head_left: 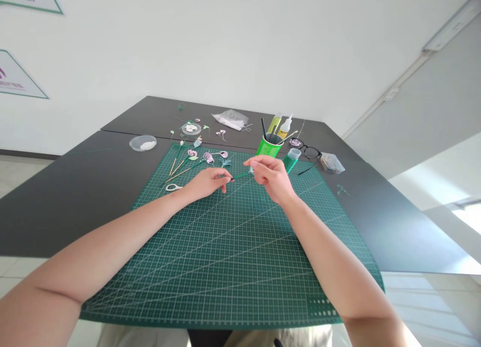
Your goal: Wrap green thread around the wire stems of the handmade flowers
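Observation:
Over the green cutting mat (225, 257), my left hand (211, 182) pinches one end of a thin green stem (241, 175) between thumb and fingertips. The stem runs right toward my right hand (271, 176), whose fingers are curled together beside its pale bluish tip. Whether those fingers grip the tip or something finer is too small to tell. Behind my left hand lie pink and pale flowers (208, 157) on stems, wooden sticks (178, 175) and a small blue-green flower (225, 162). White-handled scissors (173, 188) rest near my left wrist.
A green cup (267, 147) of tools, a glue bottle (285, 126) and a green cylinder (291, 159) stand behind my right hand. Glasses (311, 152) and a clear box (332, 163) lie right. Clear dishes (143, 143) and a plastic bag (231, 119) are farther back.

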Tool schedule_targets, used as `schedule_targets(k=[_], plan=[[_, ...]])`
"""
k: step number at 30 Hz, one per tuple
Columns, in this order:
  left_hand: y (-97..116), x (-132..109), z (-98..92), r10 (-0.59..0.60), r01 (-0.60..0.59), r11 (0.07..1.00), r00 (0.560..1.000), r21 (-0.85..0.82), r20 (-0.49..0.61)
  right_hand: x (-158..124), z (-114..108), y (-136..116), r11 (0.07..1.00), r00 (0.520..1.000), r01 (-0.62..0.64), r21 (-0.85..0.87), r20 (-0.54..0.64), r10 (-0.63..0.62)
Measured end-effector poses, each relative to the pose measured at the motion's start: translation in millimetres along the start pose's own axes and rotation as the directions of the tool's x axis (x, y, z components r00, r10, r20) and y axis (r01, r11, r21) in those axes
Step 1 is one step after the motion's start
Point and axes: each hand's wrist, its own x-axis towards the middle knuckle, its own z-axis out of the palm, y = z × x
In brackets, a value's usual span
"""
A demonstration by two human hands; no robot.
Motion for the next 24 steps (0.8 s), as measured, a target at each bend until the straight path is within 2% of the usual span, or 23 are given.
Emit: schedule_targets(k=[3,6,13,20,24], plan=[[1,-3,2.1,0.027,-0.033,0.985,0.999,0.17,0.035,1,-6,-3,1.0,1.0,0.022,0.001,-0.001,-0.022],[4,-6,3.4,0.045,-0.067,0.968,0.994,0.243,0.098,3,-11,-4,0.997,0.998,0.056,-0.049,0.025,-0.055],[9,-11,6.8,0.099,-0.145,0.966,0.972,0.214,0.214,1,-17,-3,0.978,0.989,0.085,-0.192,0.131,-0.061],[8,-9,5.4,0.045,-0.089,0.973,0.978,0.211,0.205,-3,-18,-11,0.978,0.976,0.092,-0.187,0.21,-0.051],[7,-10,4.5,0.06,-0.099,0.979,0.976,0.177,0.211,-4,-17,-13,0.975,0.974,0.078,-0.207,0.225,-0.03]])
